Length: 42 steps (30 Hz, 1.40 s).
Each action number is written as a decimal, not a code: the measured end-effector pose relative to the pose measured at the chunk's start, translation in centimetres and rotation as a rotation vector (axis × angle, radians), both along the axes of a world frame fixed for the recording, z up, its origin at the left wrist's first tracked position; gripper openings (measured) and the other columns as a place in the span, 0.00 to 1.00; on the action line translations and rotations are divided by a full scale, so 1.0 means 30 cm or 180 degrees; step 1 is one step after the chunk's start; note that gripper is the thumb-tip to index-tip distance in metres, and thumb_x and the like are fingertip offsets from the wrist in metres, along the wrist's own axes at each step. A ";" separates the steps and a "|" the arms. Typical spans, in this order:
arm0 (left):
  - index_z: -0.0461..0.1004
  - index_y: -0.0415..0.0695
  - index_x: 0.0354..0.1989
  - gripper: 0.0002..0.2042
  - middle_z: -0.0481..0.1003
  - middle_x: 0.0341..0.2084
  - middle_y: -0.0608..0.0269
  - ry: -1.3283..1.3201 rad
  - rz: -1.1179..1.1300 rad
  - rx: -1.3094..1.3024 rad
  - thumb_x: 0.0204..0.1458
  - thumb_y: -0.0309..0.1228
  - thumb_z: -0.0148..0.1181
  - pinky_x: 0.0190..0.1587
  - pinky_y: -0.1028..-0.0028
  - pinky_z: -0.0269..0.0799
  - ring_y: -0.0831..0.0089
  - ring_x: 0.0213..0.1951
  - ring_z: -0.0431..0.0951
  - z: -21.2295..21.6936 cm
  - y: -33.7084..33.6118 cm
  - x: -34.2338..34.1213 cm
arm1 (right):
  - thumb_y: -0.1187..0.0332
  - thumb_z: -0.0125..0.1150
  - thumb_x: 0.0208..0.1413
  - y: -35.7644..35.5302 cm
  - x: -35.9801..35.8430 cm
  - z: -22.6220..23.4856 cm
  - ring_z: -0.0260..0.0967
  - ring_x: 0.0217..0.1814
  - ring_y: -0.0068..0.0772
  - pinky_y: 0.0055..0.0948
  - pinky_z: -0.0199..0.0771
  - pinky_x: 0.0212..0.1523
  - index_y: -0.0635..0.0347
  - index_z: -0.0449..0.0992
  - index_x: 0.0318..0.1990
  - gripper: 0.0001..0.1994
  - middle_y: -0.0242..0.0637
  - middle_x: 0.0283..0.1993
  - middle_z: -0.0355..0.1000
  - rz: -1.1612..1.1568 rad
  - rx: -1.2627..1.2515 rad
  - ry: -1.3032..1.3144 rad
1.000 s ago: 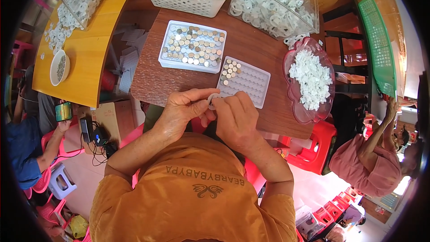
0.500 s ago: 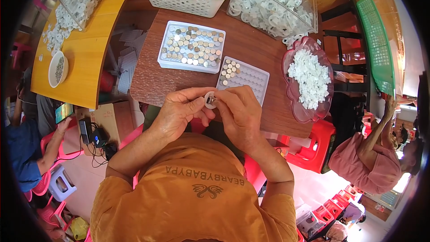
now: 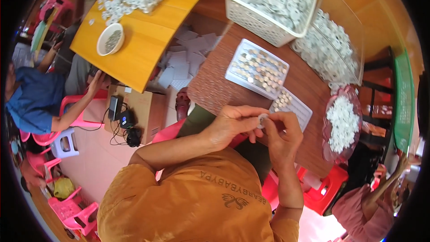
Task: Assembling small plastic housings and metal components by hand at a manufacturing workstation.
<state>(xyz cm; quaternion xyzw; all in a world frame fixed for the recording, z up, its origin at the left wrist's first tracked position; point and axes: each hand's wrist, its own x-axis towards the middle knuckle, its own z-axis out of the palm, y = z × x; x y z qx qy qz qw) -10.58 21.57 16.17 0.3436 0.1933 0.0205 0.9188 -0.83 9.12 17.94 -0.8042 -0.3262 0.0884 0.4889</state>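
Note:
A small white round plastic piece is pinched between the fingertips of my two hands, in front of the brown table's near edge. My left hand grips its left side with thumb and fingers closed. My right hand closes on it from the right; the fingertips partly hide the piece. Just beyond my hands lies a pale tray with several coin-like metal discs at its left end. Farther back, a white tray holds many more such discs in rows.
A white basket and a clear box of white round parts stand at the back. A scalloped reddish dish holds small white pieces. On the yellow table at left sits a white bowl. Another person sits beyond, left.
The view has turned left, so the tables and trays appear farther right and tilted. Both hands still hold the white round piece. The person at left has lowered the phone out of sight.

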 end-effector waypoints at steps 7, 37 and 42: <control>0.71 0.37 0.51 0.15 0.75 0.32 0.60 -0.0306 0.0027 0.0074 0.56 0.27 0.54 0.32 0.78 0.72 0.76 0.32 0.75 -0.006 0.007 -0.012 | 0.80 0.62 0.46 0.026 -0.031 0.043 0.63 0.26 0.22 0.22 0.64 0.27 0.64 0.72 0.32 0.06 0.34 0.29 0.67 -0.0047 0.0018 0.0193; 0.71 0.34 0.49 0.14 0.75 0.36 0.57 -0.0170 0.0073 0.0066 0.55 0.26 0.55 0.30 0.78 0.73 0.73 0.31 0.76 0.007 -0.034 0.059 | 0.79 0.60 0.48 -0.019 0.001 -0.008 0.66 0.25 0.24 0.23 0.66 0.24 0.63 0.71 0.35 0.06 0.37 0.31 0.66 -0.0396 0.0352 0.0674; 0.70 0.33 0.50 0.16 0.75 0.36 0.56 -0.0223 -0.0090 -0.0140 0.53 0.26 0.56 0.29 0.76 0.73 0.70 0.32 0.77 0.000 -0.043 0.078 | 0.77 0.60 0.49 -0.090 0.115 0.059 0.66 0.28 0.26 0.24 0.65 0.25 0.64 0.72 0.35 0.05 0.38 0.31 0.69 -0.0136 0.0287 -0.0183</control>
